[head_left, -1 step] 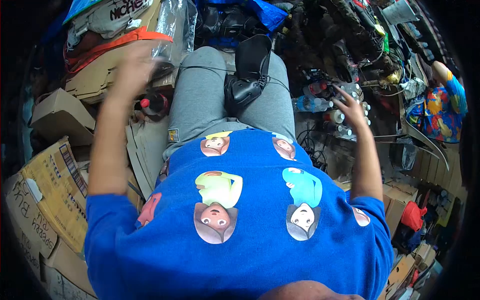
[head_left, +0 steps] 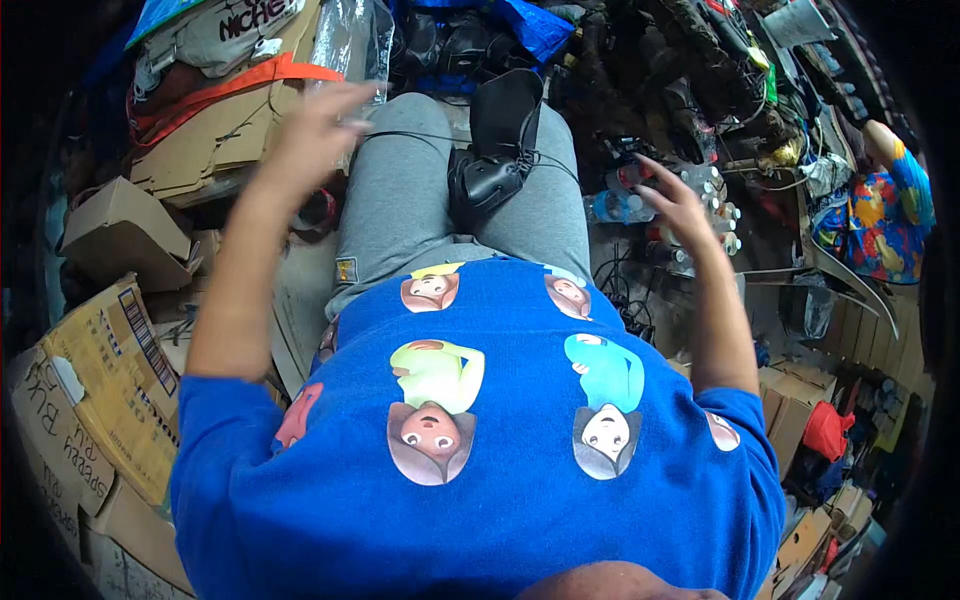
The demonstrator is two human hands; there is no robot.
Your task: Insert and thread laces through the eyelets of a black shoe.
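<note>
A black leather shoe (head_left: 492, 178) lies between my thighs, its tall dark flap standing up toward my knees. Dark thread or lace (head_left: 540, 160) trails from it across both legs. My left hand (head_left: 318, 128) is in the air beside my left knee, slightly blurred, thumb and fingers apart and nothing visible in them. Over on the right, my right hand (head_left: 684, 208) hovers with fingers spread and bare, in front of several plastic bottles (head_left: 612, 207). Neither hand touches the shoe.
Flattened cardboard (head_left: 215, 150) with an orange strap (head_left: 290, 68) lies far left. An open carton (head_left: 130, 225) and a printed box (head_left: 120, 380) stand nearer. Dark footwear (head_left: 460, 45) is piled beyond my knees. Another person's arm and colourful clothing (head_left: 885, 225) show at right.
My left hand has swung right, toward my left knee. My right hand has shifted slightly left, toward my legs. The shoe has stayed in place.
</note>
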